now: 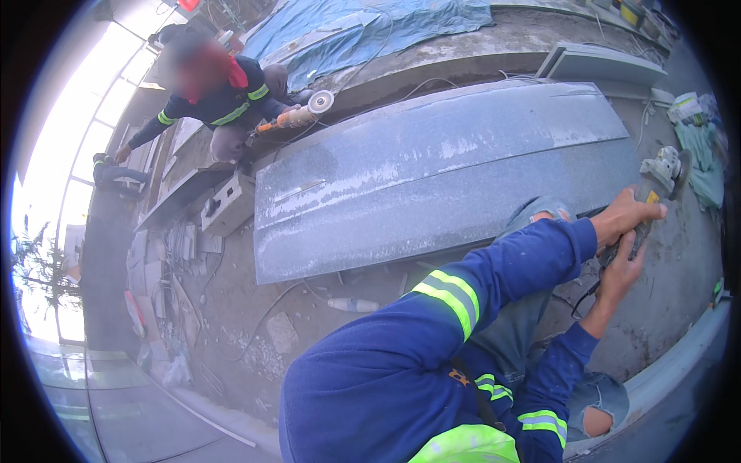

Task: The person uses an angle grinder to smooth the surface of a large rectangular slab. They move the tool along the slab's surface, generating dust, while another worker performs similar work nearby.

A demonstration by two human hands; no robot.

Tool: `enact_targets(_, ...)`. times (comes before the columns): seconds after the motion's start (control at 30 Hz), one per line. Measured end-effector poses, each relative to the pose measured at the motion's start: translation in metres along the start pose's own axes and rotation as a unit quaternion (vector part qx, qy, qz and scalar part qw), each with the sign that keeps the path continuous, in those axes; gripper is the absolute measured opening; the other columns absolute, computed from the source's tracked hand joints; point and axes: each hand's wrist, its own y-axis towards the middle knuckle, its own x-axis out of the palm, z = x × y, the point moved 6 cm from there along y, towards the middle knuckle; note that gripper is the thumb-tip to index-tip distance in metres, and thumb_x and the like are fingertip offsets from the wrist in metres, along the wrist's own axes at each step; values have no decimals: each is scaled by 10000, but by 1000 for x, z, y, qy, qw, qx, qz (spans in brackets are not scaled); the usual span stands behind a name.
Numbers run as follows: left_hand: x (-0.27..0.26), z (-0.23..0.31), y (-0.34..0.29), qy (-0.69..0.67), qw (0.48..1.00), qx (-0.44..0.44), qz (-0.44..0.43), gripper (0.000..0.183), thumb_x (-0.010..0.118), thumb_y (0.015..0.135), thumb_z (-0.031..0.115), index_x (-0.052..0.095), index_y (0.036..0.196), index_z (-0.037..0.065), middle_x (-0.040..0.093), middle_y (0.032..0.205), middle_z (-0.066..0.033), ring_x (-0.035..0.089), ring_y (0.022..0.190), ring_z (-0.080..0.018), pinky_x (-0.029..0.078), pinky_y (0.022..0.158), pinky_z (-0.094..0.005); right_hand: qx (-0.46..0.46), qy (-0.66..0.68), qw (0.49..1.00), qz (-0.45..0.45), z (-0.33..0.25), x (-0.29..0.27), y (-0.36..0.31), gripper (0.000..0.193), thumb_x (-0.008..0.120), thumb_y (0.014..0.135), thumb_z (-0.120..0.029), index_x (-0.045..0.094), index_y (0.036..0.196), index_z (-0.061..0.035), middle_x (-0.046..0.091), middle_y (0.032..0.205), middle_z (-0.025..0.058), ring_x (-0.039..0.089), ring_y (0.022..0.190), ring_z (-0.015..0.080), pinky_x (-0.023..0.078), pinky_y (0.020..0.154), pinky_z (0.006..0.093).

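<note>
The right hand [621,270] is curled closed around the rear of a grey angle grinder [654,185] with a dark round disc [682,176]; the left hand [621,214] is wrapped around its body farther forward. We place the tool at the right end of a long blue-grey slab [401,224]; whether the disc touches anything, we cannot tell. Done, as far as we see: a straight dark line [540,160] runs lengthwise, either a cut or a joint. Left, we judge: chalky white residue [455,147] lies uncleared, so the slab looks unfinished. Beyond it, a co-worker [231,100] holds an orange-and-grey grinder [297,117] near a crumpled blue tarp [386,35].
</note>
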Motion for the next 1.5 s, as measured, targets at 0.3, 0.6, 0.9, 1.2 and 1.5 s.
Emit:
enact_targets(0.3, -1, 2, 1, -8, 999, 31, -14, 976, 913, 906, 350, 428, 1634, -83, 627, 1438, -237, 643, 1300, -323, 546, 1099, -460, 3, -9, 1000, -8, 0, 3, -1, 813, 648, 1158, -563, 503, 1688, 37, 707, 1464, 223, 742, 1207, 281, 603, 967, 407)
enact_targets(0.6, -3, 0, -1, -13, 1000, 16, 9, 973, 916, 905, 326, 426, 1645, -73, 635, 1436, -230, 646, 1294, -324, 548, 1098, -458, 0, 4, 1000, -8, -6, 5, -6, 798, 657, 1156, -554, 523, 1665, 47, 723, 1436, 215, 748, 1192, 279, 591, 981, 398)
enact_targets(0.9, -3, 6, -8, -11, 1000, 17, 3, 965, 913, 899, 313, 435, 1639, -81, 670, 1404, -223, 669, 1261, -323, 541, 1104, -450, 19, 1, 1000, -10, 1, 5, -5, 833, 658, 1148, -575, 503, 1693, 36, 716, 1462, 220, 740, 1229, 277, 590, 987, 403)
enact_targets(1.2, -3, 9, -7, 2, 1000, 24, -7, 866, 904, 896, 322, 516, 1577, -46, 693, 1367, -194, 674, 1234, -302, 545, 1077, -440, 36, -6, 999, -18, 1, 6, -7, 826, 647, 1152, -569, 498, 1697, 34, 719, 1460, 224, 743, 1230, 287, 591, 991, 406)
enact_targets(1.5, -5, 12, -9, 15, 999, 38, -11, 863, 896, 906, 329, 507, 1586, -34, 675, 1367, -189, 667, 1214, -290, 553, 1050, -439, 8, 16, 1000, -16, -3, 9, -8, 795, 653, 1161, -530, 500, 1685, 48, 718, 1439, 207, 732, 1216, 269, 583, 987, 408)
